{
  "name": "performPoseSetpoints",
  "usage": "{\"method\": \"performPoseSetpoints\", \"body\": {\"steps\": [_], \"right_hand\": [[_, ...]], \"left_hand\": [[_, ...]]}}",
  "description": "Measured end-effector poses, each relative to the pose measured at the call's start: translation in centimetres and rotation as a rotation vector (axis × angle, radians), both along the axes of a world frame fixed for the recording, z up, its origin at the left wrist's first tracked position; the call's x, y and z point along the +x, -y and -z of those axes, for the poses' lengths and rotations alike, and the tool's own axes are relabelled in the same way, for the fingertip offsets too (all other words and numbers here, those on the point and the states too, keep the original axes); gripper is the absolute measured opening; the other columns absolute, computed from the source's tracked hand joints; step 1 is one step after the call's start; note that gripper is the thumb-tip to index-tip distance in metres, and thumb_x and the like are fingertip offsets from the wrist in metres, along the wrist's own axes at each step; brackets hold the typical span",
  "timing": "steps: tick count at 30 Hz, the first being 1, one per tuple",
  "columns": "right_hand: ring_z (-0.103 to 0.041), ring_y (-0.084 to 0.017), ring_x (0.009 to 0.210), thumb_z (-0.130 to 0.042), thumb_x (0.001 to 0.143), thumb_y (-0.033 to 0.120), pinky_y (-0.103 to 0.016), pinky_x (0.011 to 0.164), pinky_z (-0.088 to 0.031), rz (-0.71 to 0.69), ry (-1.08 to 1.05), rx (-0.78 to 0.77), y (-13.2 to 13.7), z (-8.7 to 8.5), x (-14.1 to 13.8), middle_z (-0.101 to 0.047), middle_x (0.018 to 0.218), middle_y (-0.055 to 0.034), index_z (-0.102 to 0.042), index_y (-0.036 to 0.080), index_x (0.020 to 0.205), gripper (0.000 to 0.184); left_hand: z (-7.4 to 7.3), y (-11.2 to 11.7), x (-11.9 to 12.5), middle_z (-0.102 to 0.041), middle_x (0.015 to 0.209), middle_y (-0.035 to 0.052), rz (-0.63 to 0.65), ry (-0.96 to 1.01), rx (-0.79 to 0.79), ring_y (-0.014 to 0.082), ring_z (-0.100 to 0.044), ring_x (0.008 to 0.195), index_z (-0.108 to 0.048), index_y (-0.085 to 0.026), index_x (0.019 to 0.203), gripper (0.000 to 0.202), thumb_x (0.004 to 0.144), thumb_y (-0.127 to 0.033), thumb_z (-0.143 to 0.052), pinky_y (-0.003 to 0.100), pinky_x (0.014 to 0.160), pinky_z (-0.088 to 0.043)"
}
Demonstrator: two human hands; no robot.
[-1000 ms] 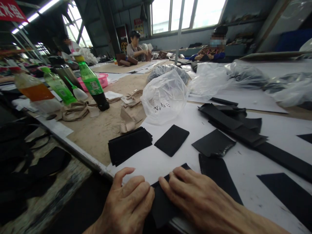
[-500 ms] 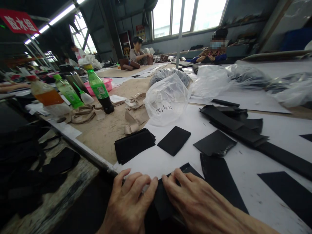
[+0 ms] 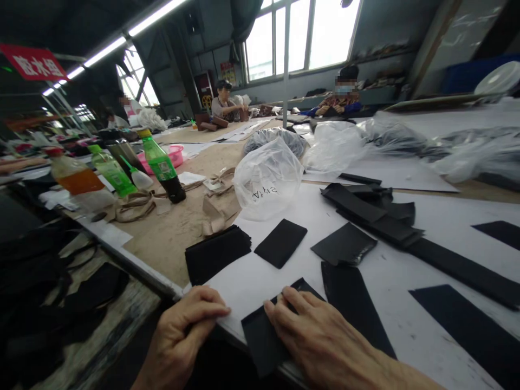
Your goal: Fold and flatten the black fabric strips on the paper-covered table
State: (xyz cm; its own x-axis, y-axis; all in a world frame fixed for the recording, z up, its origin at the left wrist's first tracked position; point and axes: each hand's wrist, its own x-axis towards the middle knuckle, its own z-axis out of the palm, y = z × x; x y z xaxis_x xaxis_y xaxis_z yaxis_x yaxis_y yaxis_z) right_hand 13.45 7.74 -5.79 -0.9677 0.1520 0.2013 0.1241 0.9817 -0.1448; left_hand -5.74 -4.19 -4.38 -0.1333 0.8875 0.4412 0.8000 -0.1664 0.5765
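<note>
My right hand (image 3: 312, 333) rests with curled fingers on a black sheet piece (image 3: 260, 333), which sticks out past the table's front edge. To its left, my left hand (image 3: 182, 330) is closed in a pinch beside the table edge, apart from that piece; whatever is between its fingertips, if anything, is too small to make out. Beyond the hands lie a neat stack of black pieces (image 3: 217, 253), a single black piece (image 3: 281, 242) and a dark piece with a shiny, ragged edge (image 3: 344, 242). A long black strip (image 3: 355, 303) runs beside my right hand.
Several black strips (image 3: 369, 211) lie overlapped at the right on white sheeting (image 3: 390, 281). A clear plastic bag (image 3: 268, 179), beige straps (image 3: 219, 211) and a green bottle (image 3: 162, 165) stand or lie farther back. Co-workers (image 3: 337, 103) sit across the table.
My left hand has come away from the black piece, moving left, and its fingers have drawn together. My right hand stays on the piece, whose left end now shows. The view has shifted slightly.
</note>
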Motion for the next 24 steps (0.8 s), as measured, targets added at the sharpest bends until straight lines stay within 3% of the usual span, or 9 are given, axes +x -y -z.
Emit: {"method": "performPoseSetpoints", "body": {"steps": [4, 8, 10, 12, 15, 19, 24], "right_hand": [[-0.047, -0.021, 0.096, -0.046, 0.079, 0.010, -0.034, 0.081, -0.043, 0.016, -0.015, -0.012, 0.0, 0.1, -0.2, -0.055, 0.106, -0.0081, -0.049, 0.014, 0.116, 0.037], [-0.052, -0.019, 0.084, -0.045, 0.075, 0.005, -0.030, 0.072, -0.046, 0.031, -0.025, -0.124, -1.0, -1.1, 0.0, -0.059, 0.091, -0.0060, -0.057, 0.015, 0.106, 0.034], [-0.054, -0.015, 0.077, -0.040, 0.073, -0.001, -0.024, 0.067, -0.045, 0.119, -0.116, -0.241, -2.2, -2.2, 0.3, -0.061, 0.086, -0.0037, -0.059, 0.016, 0.104, 0.040], [-0.054, -0.013, 0.077, -0.038, 0.074, -0.004, -0.022, 0.069, -0.043, 0.208, -0.213, -0.263, -3.6, -3.2, 0.5, -0.062, 0.085, -0.0026, -0.061, 0.019, 0.102, 0.043], [-0.051, -0.015, 0.082, -0.045, 0.075, 0.000, -0.025, 0.070, -0.039, 0.163, -0.128, -0.128, -5.0, -4.0, 0.3, -0.063, 0.083, -0.0016, -0.065, 0.020, 0.089, 0.031], [-0.046, -0.017, 0.076, -0.050, 0.078, 0.010, -0.028, 0.064, -0.034, 0.021, 0.059, 0.031, -5.5, -3.7, -0.6, -0.061, 0.076, -0.0010, -0.061, 0.018, 0.075, 0.015], [-0.039, -0.015, 0.068, -0.048, 0.072, 0.006, -0.029, 0.063, -0.031, -0.006, 0.017, 0.095, -5.5, -2.9, -1.1, -0.053, 0.069, -0.0035, -0.055, 0.015, 0.069, 0.011]], "left_hand": [[0.3, -0.7, 2.0, -0.060, 0.089, 0.0030, -0.067, -0.132, 0.029, 0.0148, -0.059, 0.082, -0.059, -0.022, 0.098, 0.023, 0.078, -0.014, -0.051, 0.027, 0.069, -0.051], [1.2, -2.3, 3.8, -0.059, 0.074, 0.0012, -0.126, -0.249, -0.061, 0.0178, -0.057, 0.072, -0.060, -0.023, 0.082, 0.017, 0.076, -0.012, -0.049, 0.034, 0.064, -0.047], [1.3, -2.8, 4.0, -0.060, 0.072, 0.0005, -0.156, -0.262, -0.116, 0.0181, -0.057, 0.070, -0.058, -0.023, 0.077, 0.016, 0.074, -0.011, -0.049, 0.033, 0.062, -0.046], [1.1, -3.1, 3.9, -0.060, 0.071, 0.0001, -0.173, -0.259, -0.181, 0.0186, -0.057, 0.068, -0.055, -0.022, 0.075, 0.014, 0.072, -0.010, -0.049, 0.034, 0.060, -0.044], [0.7, -3.2, 3.9, -0.058, 0.068, 0.0005, -0.187, -0.244, -0.217, 0.0194, -0.055, 0.064, -0.051, -0.021, 0.072, 0.014, 0.070, -0.009, -0.047, 0.036, 0.059, -0.043], [0.8, -3.2, 3.8, -0.056, 0.070, 0.0015, -0.119, -0.262, -0.175, 0.0189, -0.054, 0.065, -0.048, -0.021, 0.073, 0.012, 0.072, -0.010, -0.045, 0.036, 0.059, -0.043], [1.0, -3.0, 3.6, -0.055, 0.068, 0.0016, -0.096, -0.212, -0.084, 0.0173, -0.053, 0.063, -0.048, -0.020, 0.073, 0.006, 0.075, -0.014, -0.045, 0.034, 0.057, -0.044]]}}
